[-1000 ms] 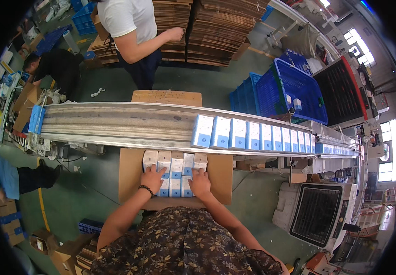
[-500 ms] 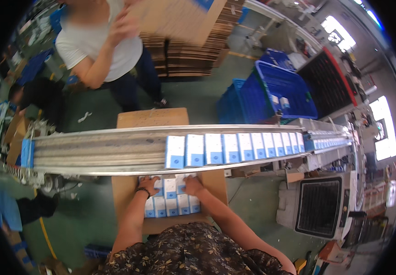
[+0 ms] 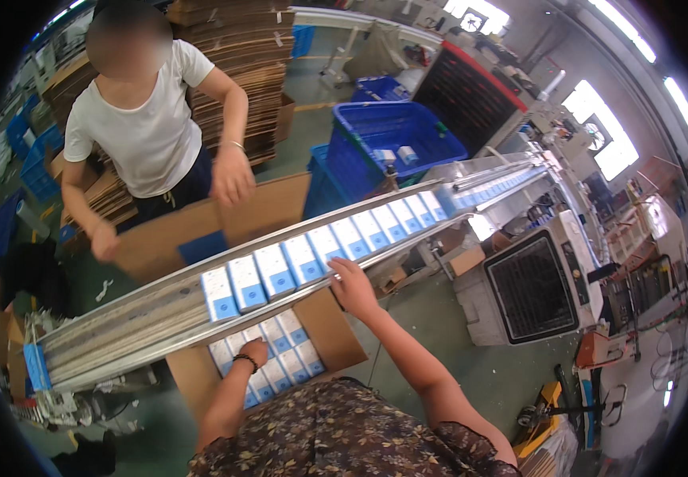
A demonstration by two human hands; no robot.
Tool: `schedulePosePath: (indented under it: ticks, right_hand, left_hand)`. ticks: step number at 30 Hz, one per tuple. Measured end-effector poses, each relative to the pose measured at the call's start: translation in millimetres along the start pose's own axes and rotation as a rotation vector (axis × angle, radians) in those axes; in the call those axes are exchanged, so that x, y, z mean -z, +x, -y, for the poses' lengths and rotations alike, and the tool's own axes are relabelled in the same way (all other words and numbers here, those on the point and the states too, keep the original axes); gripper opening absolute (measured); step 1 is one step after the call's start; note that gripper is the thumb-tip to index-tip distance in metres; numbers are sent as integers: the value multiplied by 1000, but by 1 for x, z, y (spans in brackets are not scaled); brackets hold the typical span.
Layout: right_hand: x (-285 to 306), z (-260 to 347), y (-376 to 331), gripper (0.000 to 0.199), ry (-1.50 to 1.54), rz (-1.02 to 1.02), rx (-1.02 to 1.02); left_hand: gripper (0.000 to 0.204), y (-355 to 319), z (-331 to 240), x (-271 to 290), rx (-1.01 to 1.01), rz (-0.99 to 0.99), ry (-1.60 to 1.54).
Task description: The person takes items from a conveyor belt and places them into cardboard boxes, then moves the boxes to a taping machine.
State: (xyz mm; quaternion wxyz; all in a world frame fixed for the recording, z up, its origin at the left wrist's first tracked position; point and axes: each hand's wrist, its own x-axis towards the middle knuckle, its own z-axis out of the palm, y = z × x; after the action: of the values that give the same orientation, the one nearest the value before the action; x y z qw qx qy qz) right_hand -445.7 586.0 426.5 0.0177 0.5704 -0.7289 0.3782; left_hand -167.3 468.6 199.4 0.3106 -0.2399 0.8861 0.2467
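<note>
On the slanted metal conveyor (image 3: 161, 314) a row of small white-and-blue boxes (image 3: 304, 261) runs side by side, touching each other, up toward the far right. The person's right hand (image 3: 350, 285) is stretched up to the near rail, beside the boxes in the middle of the row; the fingers are loosely spread and curl over the edge, and I see nothing held in them. The left hand (image 3: 254, 350) is lower, under the conveyor, resting on the packed boxes (image 3: 280, 354) inside the open carton (image 3: 336, 334). I cannot tell if this hand grips one box or only presses on them, because the fingers are hidden under the rail.

I think the boxes are light, thin cardboard, stiff enough to keep their shape but easy to dent at the corners. Their surface looks smooth, so a pinch with only the fingertips may slip. It seems better to take several together, pressing on the two end faces of a short row, or to hold one by its long sides.

Across the conveyor another person bends a flat brown cardboard sheet (image 3: 240, 219) with both hands. Behind, there is a blue crate (image 3: 408, 135) and stacks of cardboard (image 3: 233, 48).
</note>
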Motion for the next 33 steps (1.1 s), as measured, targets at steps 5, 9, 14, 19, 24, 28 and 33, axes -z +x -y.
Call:
schedulePosePath:
  ticks: [5, 9, 14, 19, 24, 28, 33]
  right_hand:
    - [-27, -37, 30, 62, -439, 133, -116]
    - [-35, -20, 48, 99, -293, 178, -335]
    - [-82, 18, 66, 104, 46, 402, -424]
    - [-79, 61, 66, 98, 203, 331, -424]
    - [-3, 115, 46, 95, 227, 157, -268]
    - [43, 133, -19, 94, 185, 106, -174]
    - [-19, 28, -170, 96, -6, 650, -438]
  left_hand:
    - [25, -108, -67, 119, -511, -1081, -77]
    - [41, -139, -12, 166, 300, -1555, -272]
    - [78, -135, 50, 152, 560, -1077, -559]
    - [85, -175, 63, 149, 446, -1208, -676]
    - [88, -304, -15, 203, 447, -1320, -536]
    - [81, -372, -80, 169, 395, -1423, -179]
    - [59, -276, -73, 31, 401, -926, -512]
